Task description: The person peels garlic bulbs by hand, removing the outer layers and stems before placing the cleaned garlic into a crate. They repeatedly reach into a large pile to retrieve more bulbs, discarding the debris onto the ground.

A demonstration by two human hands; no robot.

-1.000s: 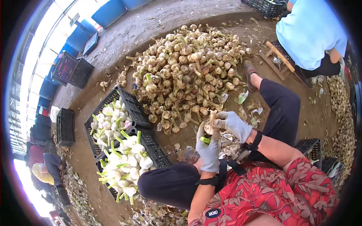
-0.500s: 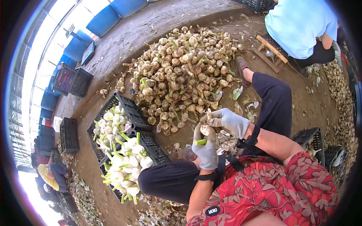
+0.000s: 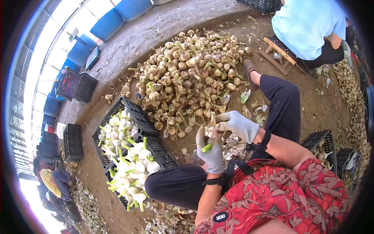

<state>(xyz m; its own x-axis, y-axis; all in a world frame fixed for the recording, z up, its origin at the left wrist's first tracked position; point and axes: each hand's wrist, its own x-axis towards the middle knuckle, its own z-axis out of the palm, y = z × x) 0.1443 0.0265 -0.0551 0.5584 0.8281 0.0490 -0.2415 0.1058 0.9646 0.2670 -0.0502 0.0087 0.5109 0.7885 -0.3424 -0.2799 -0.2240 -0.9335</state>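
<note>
My left hand (image 3: pixel 211 152), in a pale glove, is closed around a garlic bulb (image 3: pixel 210 131) between my knees. A green stem (image 3: pixel 207 148) sticks out below the bulb at the palm. My right hand (image 3: pixel 237 125), also gloved, has its fingers closed at the same bulb's right side. Peeled skins (image 3: pixel 235 148) lie just under my hands. Beyond them spreads a large heap of unpeeled garlic (image 3: pixel 187 74). White bulbs with green stems (image 3: pixel 134 169) fill black crates (image 3: pixel 160 153) to the left of my knee.
A person in a light blue shirt (image 3: pixel 307 27) sits at the upper right, beside a wooden stool frame (image 3: pixel 278 50). Empty black crates (image 3: pixel 73 142) stand at the left. More crates (image 3: pixel 321 146) are at the right. Another person (image 3: pixel 50 181) is at the far left.
The held bulb has turned and sits slightly higher, with its stem and roots at a different angle. My left hand has tilted a little, and the view has shifted slightly.
</note>
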